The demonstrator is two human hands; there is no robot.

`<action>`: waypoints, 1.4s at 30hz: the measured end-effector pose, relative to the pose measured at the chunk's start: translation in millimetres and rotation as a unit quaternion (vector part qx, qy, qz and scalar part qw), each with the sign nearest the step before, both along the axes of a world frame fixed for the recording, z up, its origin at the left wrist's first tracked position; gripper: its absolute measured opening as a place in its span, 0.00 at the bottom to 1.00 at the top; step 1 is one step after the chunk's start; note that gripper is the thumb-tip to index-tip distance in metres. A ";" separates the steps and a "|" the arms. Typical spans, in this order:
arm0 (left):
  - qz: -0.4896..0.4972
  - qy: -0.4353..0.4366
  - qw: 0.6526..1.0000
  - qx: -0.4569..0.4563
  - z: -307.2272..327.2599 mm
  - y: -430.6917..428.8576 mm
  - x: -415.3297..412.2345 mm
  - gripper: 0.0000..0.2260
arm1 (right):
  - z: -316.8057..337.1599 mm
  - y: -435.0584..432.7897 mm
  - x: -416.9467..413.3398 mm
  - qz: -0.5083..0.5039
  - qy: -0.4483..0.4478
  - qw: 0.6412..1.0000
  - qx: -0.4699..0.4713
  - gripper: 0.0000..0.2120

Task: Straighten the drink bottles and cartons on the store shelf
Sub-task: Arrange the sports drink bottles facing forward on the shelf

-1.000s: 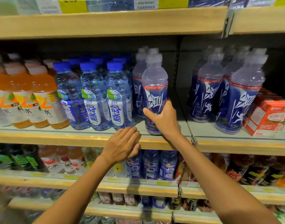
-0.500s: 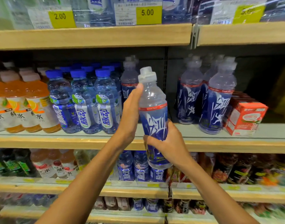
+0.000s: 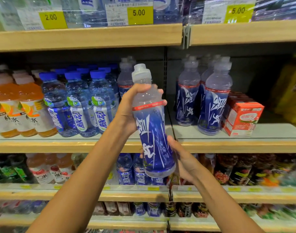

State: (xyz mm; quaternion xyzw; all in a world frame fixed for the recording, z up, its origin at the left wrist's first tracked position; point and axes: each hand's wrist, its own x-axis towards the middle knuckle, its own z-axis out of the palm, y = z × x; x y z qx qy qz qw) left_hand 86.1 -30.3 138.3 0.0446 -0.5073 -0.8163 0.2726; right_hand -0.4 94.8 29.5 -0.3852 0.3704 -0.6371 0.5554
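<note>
A clear drink bottle with a dark blue label (image 3: pixel 151 125) is held in the air in front of the middle shelf (image 3: pixel 76 145), slightly tilted. My left hand (image 3: pixel 128 108) wraps its upper part near the red band. My right hand (image 3: pixel 180 158) grips its lower part from the right. More bottles of the same kind (image 3: pixel 214 101) stand on the shelf to the right, and one (image 3: pixel 125 78) stands behind my left hand. Blue-capped bottles (image 3: pixel 78 105) and orange drink bottles (image 3: pixel 26 108) fill the shelf's left side. A red carton (image 3: pixel 241 118) stands at the right.
The upper shelf (image 3: pixel 93 37) carries wrapped bottle packs and yellow price tags (image 3: pixel 138 14). A metal shelf joint (image 3: pixel 186 36) divides the two bays. Lower shelves (image 3: pixel 93 195) hold several small bottles and dark packs. A yellow blurred object (image 3: pixel 290 95) sits at far right.
The blue-label bottle came off the shelf and toward me. My left hand rose from the shelf edge and closed on its upper part; my right hand stayed on its lower part.
</note>
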 end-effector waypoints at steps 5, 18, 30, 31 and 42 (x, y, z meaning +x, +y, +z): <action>-0.216 0.109 0.967 0.075 -4.8 1.5 -13.9 0.24 | -7.0 -8.7 17.1 0.208 -0.112 0.970 -0.062 0.34; 0.149 -0.093 0.973 -0.148 -29.2 0.2 -4.7 0.20 | 0.4 13.3 0.8 -0.179 0.098 0.979 0.010 0.31; 0.289 -0.052 0.952 -0.092 -23.8 38.4 -24.4 0.13 | -7.2 8.9 21.3 -0.434 0.408 0.803 -0.008 0.21; 0.284 -0.055 0.953 -0.086 -24.5 36.7 -26.1 0.11 | -8.5 11.2 18.7 -0.402 0.402 0.822 -0.018 0.20; -0.053 0.029 0.997 0.054 -22.0 13.5 -22.6 0.27 | -7.5 26.6 -19.7 0.015 0.001 1.000 -0.007 0.32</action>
